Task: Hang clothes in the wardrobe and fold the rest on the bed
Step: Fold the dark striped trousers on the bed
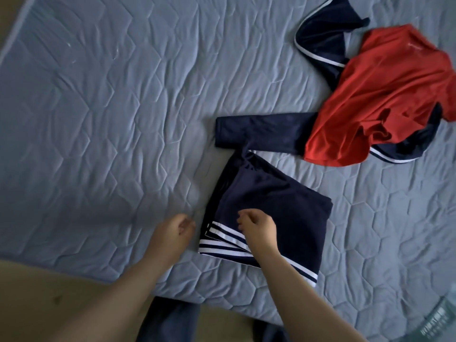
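Both hands at the near end of the folded navy garment (269,206), next fold pending.

My right hand (257,228) sits over the garment's striped near-left corner with its fingers curled down. I can't tell whether it pinches cloth or only hovers. My left hand (172,230) is just beside the garment's left edge over bare bed (98,119), fingers loosely curled and holding nothing. The garment lies dead ahead, its long axis running away from me, and its far tip touches the sleeve of the navy jacket (261,132). The red shirt (385,99) lies on that jacket, off to the far right. I judge the right hand better placed to lift the near end. There is plenty of open mattress to the left, and the bed's edge is close behind my wrists.
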Motion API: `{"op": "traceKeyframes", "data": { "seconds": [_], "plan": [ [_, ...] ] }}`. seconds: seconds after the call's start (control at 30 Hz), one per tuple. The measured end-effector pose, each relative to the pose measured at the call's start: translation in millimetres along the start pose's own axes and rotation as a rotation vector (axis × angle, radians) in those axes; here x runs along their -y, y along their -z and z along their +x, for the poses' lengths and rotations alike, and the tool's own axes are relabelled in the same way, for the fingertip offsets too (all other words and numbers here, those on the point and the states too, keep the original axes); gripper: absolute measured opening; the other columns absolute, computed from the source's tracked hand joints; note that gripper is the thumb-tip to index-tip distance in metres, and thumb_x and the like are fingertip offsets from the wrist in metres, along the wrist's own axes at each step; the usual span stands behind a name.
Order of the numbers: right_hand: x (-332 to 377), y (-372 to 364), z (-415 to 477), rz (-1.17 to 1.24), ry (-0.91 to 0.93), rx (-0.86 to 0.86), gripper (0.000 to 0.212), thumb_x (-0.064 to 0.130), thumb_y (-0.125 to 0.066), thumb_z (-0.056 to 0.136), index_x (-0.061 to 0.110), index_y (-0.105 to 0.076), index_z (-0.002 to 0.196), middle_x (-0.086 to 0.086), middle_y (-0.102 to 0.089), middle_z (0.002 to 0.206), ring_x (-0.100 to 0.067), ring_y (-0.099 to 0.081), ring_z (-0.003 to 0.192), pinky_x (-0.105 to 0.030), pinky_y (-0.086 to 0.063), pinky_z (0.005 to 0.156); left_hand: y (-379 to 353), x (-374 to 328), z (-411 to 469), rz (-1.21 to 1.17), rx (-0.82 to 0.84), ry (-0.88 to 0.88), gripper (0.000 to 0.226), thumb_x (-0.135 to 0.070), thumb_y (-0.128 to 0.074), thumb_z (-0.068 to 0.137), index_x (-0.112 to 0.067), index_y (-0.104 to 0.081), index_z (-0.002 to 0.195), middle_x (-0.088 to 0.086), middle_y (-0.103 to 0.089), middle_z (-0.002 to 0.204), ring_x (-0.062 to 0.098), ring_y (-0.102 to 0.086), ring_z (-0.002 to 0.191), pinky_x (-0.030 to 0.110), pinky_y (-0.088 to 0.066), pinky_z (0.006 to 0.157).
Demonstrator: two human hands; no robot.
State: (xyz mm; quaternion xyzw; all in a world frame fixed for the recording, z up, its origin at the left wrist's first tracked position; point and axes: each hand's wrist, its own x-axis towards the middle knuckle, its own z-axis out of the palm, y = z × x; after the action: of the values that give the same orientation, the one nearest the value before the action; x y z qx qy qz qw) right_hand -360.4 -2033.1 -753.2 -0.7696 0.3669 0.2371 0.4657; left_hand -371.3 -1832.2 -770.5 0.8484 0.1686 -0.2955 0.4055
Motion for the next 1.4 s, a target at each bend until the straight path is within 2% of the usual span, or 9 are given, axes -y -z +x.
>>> {"op": "traceKeyframes", "data": {
  "seconds": [0.1,0.23,0.37,0.53,0.73,0.87,0.97,1.23,1.4],
  "plan": [
    [-9.8,35.6,8.1,-0.063,-0.011,-0.209,0.01,0.02,-0.058,0.09,0.026,-0.067,0.091,0.013,-0.066,0.081,-0.006,-0.061,0.075,-0.011,-0.041,0.057,-16.7,-21.0,13.8,0.035,0.06,0.018,0.037,-0.039,-0.064,0.088,-0.012,-0.061,0.113,0.002,-0.066,0.106,0.02,-0.062,0.1,0.032,-0.048,0.086],
    [-39.2,84.2,20.8,-0.181,-0.067,-0.444,0.026,0.018,-0.063,0.088,0.013,-0.062,0.114,-0.006,-0.057,0.115,-0.024,-0.055,0.104,-0.031,-0.043,0.085,-41.1,-43.0,33.7,0.084,0.065,0.053,0.071,-0.049,-0.063,0.085,-0.01,-0.04,0.14,0.009,-0.049,0.137,0.025,-0.05,0.123,0.037,-0.041,0.103],
    [-70.7,114.6,32.8,-0.151,-0.19,-0.449,0.058,0.027,-0.074,0.081,0.01,-0.047,0.129,-0.012,-0.046,0.13,-0.031,-0.051,0.113,-0.038,-0.042,0.091,-62.5,-52.1,52.4,0.16,0.068,0.089,0.083,-0.05,-0.062,0.086,-0.006,-0.026,0.147,0.016,-0.036,0.149,0.03,-0.036,0.136,0.038,-0.031,0.11],
    [-96.5,124.6,49.1,0.128,-0.349,-0.217,0.064,0.039,-0.085,0.066,0.016,-0.049,0.113,-0.002,-0.063,0.105,-0.018,-0.06,0.086,-0.03,-0.048,0.073,-70.7,-51.1,67.8,0.119,0.005,0.132,0.081,-0.051,-0.071,0.078,-0.006,-0.041,0.139,0.014,-0.051,0.137,0.031,-0.049,0.125,0.039,-0.041,0.1],
    [-100.5,138.9,52.8,0.226,-0.352,-0.179,0.047,0.036,-0.09,0.057,0.019,-0.065,0.093,0.001,-0.073,0.083,-0.016,-0.07,0.073,-0.022,-0.051,0.055,-62.2,-62.3,59.6,-0.026,0.023,0.036,0.024,-0.035,-0.077,0.077,-0.017,-0.064,0.087,-0.005,-0.069,0.083,0.015,-0.065,0.08,0.025,-0.047,0.062],
    [-73.9,150.1,32.8,0.232,-0.297,-0.219,0.039,0.032,-0.088,0.06,0.019,-0.066,0.089,0.002,-0.072,0.076,-0.014,-0.07,0.067,-0.021,-0.05,0.05,-47.1,-90.1,28.3,-0.096,0.036,-0.043,0.016,-0.023,-0.069,0.084,-0.011,-0.063,0.091,-0.001,-0.07,0.086,0.015,-0.066,0.08,0.029,-0.053,0.071],
    [-42.0,162.7,8.5,0.237,-0.253,-0.229,0.04,0.03,-0.087,0.063,0.019,-0.064,0.094,0.001,-0.071,0.082,-0.017,-0.069,0.073,-0.027,-0.055,0.06,-21.9,-116.1,-0.4,-0.152,0.028,-0.086,0.012,-0.02,-0.067,0.086,-0.011,-0.062,0.091,-0.001,-0.07,0.087,0.014,-0.066,0.081,0.029,-0.053,0.072],
    [73.9,219.3,-80.6,0.13,-0.04,-0.154,0.044,0.034,-0.087,0.061,0.019,-0.062,0.094,-0.001,-0.07,0.083,-0.02,-0.068,0.075,-0.029,-0.053,0.063,80.9,-197.1,-103.4,-0.229,-0.112,-0.172,0.014,-0.02,-0.064,0.087,-0.031,-0.059,0.093,-0.012,-0.068,0.09,0.003,-0.063,0.085,0.018,-0.046,0.068],
    [164.3,257.6,-142.9,0.029,0.175,-0.125,0.042,0.034,-0.088,0.06,0.015,-0.065,0.089,-0.001,-0.068,0.078,-0.02,-0.066,0.072,-0.03,-0.051,0.066,144.7,-246.9,-182.5,-0.256,-0.289,-0.241,0.017,-0.017,-0.063,0.086,-0.029,-0.059,0.098,-0.013,-0.066,0.092,0.006,-0.062,0.086,0.027,-0.048,0.075]
  ]
}}
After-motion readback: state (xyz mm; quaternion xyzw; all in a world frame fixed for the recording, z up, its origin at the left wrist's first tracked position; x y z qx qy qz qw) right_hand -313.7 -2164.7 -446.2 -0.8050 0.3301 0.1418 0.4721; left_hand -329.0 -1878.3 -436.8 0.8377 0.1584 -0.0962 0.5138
